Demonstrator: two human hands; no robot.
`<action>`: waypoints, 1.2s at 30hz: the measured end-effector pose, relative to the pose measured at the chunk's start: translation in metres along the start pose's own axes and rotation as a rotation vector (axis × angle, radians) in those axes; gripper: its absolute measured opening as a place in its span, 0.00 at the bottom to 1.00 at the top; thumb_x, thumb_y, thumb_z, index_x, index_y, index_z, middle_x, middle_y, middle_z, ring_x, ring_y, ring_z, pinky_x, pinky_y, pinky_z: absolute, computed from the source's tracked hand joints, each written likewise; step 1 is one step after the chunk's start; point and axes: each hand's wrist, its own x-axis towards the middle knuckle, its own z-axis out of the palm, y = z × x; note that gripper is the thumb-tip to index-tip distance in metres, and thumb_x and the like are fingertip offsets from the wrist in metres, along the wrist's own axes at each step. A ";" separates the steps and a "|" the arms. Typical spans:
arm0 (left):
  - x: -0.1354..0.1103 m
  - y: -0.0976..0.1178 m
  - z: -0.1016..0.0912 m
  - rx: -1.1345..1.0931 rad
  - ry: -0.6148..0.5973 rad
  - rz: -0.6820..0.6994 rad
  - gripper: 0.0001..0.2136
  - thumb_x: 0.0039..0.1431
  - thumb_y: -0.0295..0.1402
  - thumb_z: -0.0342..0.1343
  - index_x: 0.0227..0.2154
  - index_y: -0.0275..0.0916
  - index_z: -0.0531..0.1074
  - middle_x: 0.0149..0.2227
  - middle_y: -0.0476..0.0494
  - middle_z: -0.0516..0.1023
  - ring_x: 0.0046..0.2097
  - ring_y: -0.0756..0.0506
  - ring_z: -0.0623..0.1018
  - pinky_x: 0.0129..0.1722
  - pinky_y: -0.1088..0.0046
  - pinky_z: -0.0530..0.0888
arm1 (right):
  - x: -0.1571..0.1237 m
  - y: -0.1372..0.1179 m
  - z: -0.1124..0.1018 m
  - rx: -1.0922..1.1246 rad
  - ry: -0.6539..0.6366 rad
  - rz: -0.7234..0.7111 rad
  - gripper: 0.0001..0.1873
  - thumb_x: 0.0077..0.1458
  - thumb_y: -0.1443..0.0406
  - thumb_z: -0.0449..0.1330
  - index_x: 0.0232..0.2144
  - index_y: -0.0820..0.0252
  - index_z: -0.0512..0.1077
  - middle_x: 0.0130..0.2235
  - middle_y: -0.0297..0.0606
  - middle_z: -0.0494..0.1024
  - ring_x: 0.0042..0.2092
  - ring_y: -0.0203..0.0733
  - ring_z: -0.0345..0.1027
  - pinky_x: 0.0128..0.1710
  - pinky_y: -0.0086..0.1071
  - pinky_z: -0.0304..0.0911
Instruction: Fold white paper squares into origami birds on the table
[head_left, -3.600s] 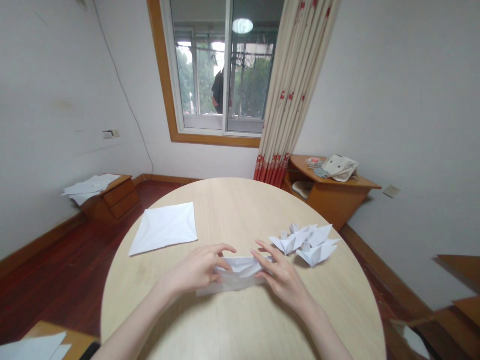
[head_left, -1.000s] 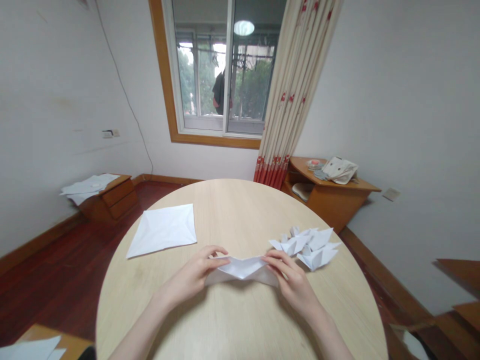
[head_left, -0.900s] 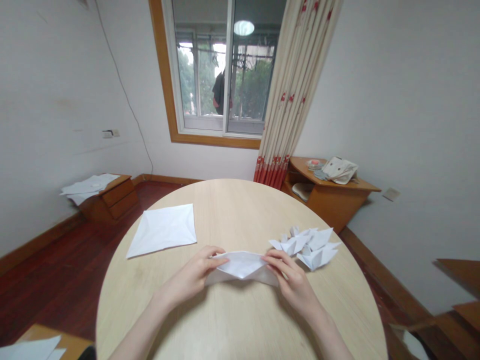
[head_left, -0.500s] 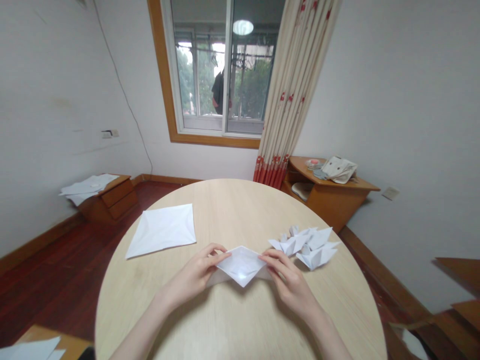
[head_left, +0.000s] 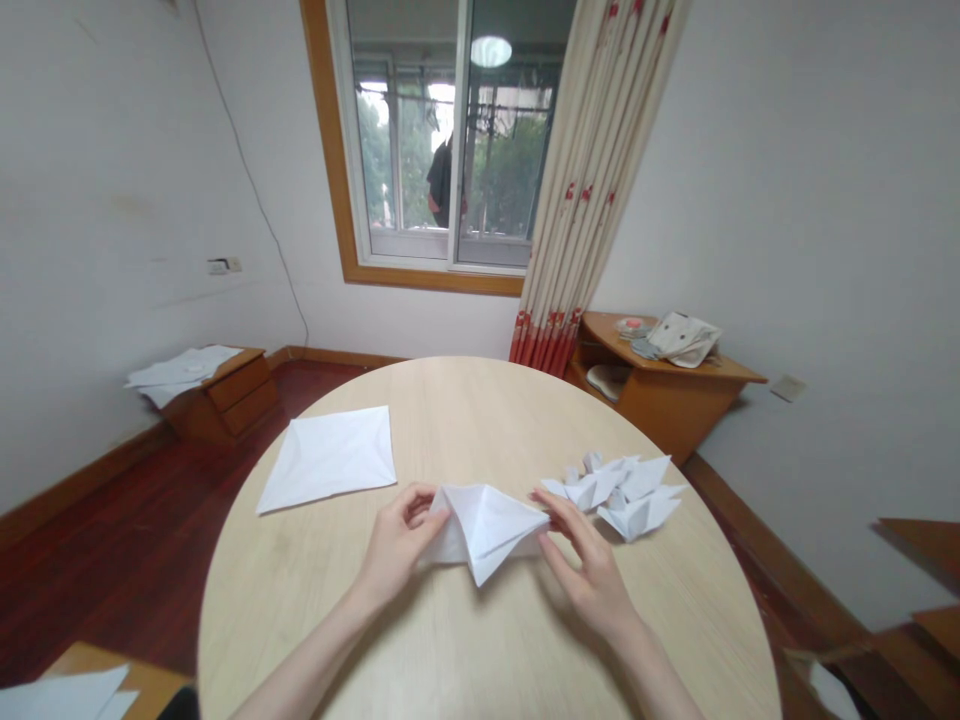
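Observation:
A partly folded sheet of white paper (head_left: 484, 525) is held between my two hands above the near half of the round table (head_left: 442, 640). Its middle forms a pointed flap with a crease, and the tip faces me. At its left edge, my left hand (head_left: 401, 535) is closed, thumb and fingers pinching the paper. My right hand (head_left: 585, 560) grips the right corner between thumb and fingertips. Several folded paper pieces (head_left: 630, 495) lie in a cluster just beyond my right hand. A stack of white paper (head_left: 330, 455) rests flat at the left.
A small wooden cabinet (head_left: 244, 390) with papers stands at the left wall. By the curtain (head_left: 574, 190) is a corner desk (head_left: 660, 400) bearing a cloth bag (head_left: 686, 338). Another wooden surface with papers (head_left: 71, 690) is at lower left.
The flap has gone from a flat diamond to a raised, creased shape with its tip lower. My left hand has shifted along the left edge; my right hand has moved slightly right.

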 end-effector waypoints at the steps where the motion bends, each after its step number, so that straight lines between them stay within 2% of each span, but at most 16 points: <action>1: 0.000 0.000 0.001 0.013 0.016 -0.003 0.12 0.51 0.40 0.61 0.31 0.35 0.75 0.35 0.41 0.81 0.39 0.42 0.78 0.40 0.69 0.73 | 0.000 -0.001 0.001 0.034 0.003 0.023 0.21 0.60 0.68 0.53 0.55 0.52 0.64 0.52 0.44 0.73 0.49 0.44 0.71 0.45 0.37 0.71; 4: -0.001 -0.001 0.002 0.047 0.012 -0.022 0.14 0.52 0.42 0.59 0.33 0.35 0.78 0.36 0.39 0.81 0.40 0.41 0.78 0.41 0.67 0.73 | 0.001 -0.006 0.004 0.165 0.002 0.077 0.16 0.59 0.66 0.55 0.50 0.54 0.66 0.50 0.45 0.72 0.45 0.43 0.73 0.42 0.35 0.73; 6: -0.002 -0.001 0.003 0.050 -0.027 -0.038 0.16 0.54 0.43 0.58 0.36 0.35 0.79 0.40 0.38 0.81 0.42 0.40 0.78 0.44 0.66 0.72 | 0.002 -0.008 0.005 0.216 -0.005 0.084 0.11 0.59 0.65 0.56 0.45 0.55 0.69 0.50 0.46 0.72 0.46 0.44 0.72 0.40 0.34 0.74; 9: -0.003 -0.001 0.004 0.058 -0.113 -0.034 0.18 0.57 0.44 0.55 0.41 0.35 0.79 0.45 0.38 0.80 0.47 0.39 0.77 0.49 0.63 0.71 | 0.004 -0.012 0.006 0.189 -0.005 0.043 0.05 0.59 0.65 0.56 0.37 0.57 0.71 0.46 0.47 0.74 0.47 0.45 0.72 0.39 0.34 0.74; 13: -0.006 0.002 0.002 0.132 -0.266 0.001 0.20 0.59 0.44 0.52 0.48 0.38 0.75 0.52 0.38 0.75 0.54 0.38 0.72 0.56 0.58 0.65 | 0.006 -0.018 0.005 0.098 0.022 -0.043 0.04 0.59 0.68 0.55 0.35 0.57 0.71 0.43 0.45 0.75 0.44 0.44 0.72 0.40 0.35 0.73; 14: -0.008 0.003 0.001 0.156 -0.319 0.016 0.22 0.58 0.45 0.55 0.51 0.38 0.72 0.55 0.38 0.73 0.57 0.37 0.70 0.58 0.57 0.63 | 0.006 -0.019 0.005 0.072 0.034 -0.066 0.04 0.59 0.68 0.55 0.35 0.57 0.70 0.42 0.44 0.75 0.44 0.44 0.72 0.40 0.36 0.72; 16: -0.012 0.006 0.001 0.219 -0.422 0.050 0.32 0.48 0.43 0.64 0.57 0.40 0.66 0.59 0.37 0.68 0.60 0.36 0.66 0.61 0.55 0.59 | 0.006 -0.021 0.005 0.030 0.056 -0.110 0.04 0.58 0.69 0.56 0.34 0.56 0.70 0.41 0.43 0.76 0.44 0.44 0.72 0.42 0.37 0.70; 18: -0.016 0.008 0.003 0.301 -0.484 0.081 0.42 0.40 0.37 0.70 0.60 0.41 0.61 0.61 0.37 0.64 0.61 0.35 0.64 0.61 0.53 0.58 | 0.005 -0.021 0.005 0.010 0.066 -0.137 0.05 0.58 0.70 0.56 0.34 0.56 0.70 0.41 0.42 0.76 0.45 0.44 0.71 0.44 0.37 0.69; 19: -0.017 0.008 0.005 0.336 -0.498 0.091 0.43 0.38 0.34 0.70 0.60 0.41 0.59 0.62 0.37 0.63 0.61 0.35 0.64 0.61 0.53 0.58 | 0.005 -0.021 0.005 0.006 0.065 -0.140 0.05 0.58 0.70 0.55 0.35 0.55 0.70 0.41 0.41 0.75 0.45 0.44 0.71 0.44 0.37 0.68; 23: -0.022 0.003 0.011 0.374 -0.538 0.144 0.40 0.41 0.22 0.63 0.60 0.42 0.55 0.62 0.38 0.62 0.60 0.39 0.65 0.61 0.57 0.60 | 0.003 -0.021 0.006 -0.003 0.061 -0.136 0.05 0.58 0.70 0.55 0.35 0.56 0.69 0.43 0.42 0.75 0.46 0.44 0.71 0.45 0.38 0.67; 26: -0.021 -0.005 0.013 0.403 -0.554 0.251 0.34 0.50 0.18 0.53 0.60 0.42 0.54 0.63 0.39 0.60 0.62 0.42 0.63 0.62 0.58 0.59 | 0.004 -0.022 0.007 -0.012 0.066 -0.151 0.05 0.58 0.70 0.55 0.35 0.56 0.70 0.42 0.41 0.75 0.45 0.44 0.71 0.45 0.37 0.67; 30: -0.019 -0.011 0.012 0.451 -0.534 0.355 0.21 0.63 0.20 0.42 0.57 0.44 0.60 0.61 0.41 0.63 0.61 0.45 0.64 0.61 0.59 0.62 | 0.005 -0.024 0.007 -0.051 0.080 -0.181 0.06 0.58 0.70 0.55 0.35 0.55 0.71 0.42 0.41 0.75 0.45 0.44 0.71 0.45 0.38 0.67; 33: -0.018 -0.009 0.010 0.484 -0.501 0.369 0.18 0.65 0.23 0.40 0.54 0.45 0.65 0.58 0.41 0.66 0.59 0.45 0.66 0.59 0.60 0.64 | 0.006 -0.025 0.006 -0.086 0.087 -0.186 0.06 0.58 0.70 0.56 0.35 0.55 0.71 0.42 0.42 0.75 0.46 0.46 0.70 0.44 0.39 0.67; 36: -0.016 -0.008 0.008 0.491 -0.470 0.375 0.20 0.65 0.21 0.41 0.53 0.46 0.66 0.55 0.41 0.68 0.56 0.45 0.68 0.56 0.62 0.67 | 0.006 -0.025 0.006 -0.088 0.080 -0.195 0.06 0.58 0.71 0.56 0.35 0.55 0.70 0.42 0.42 0.76 0.46 0.46 0.71 0.44 0.40 0.67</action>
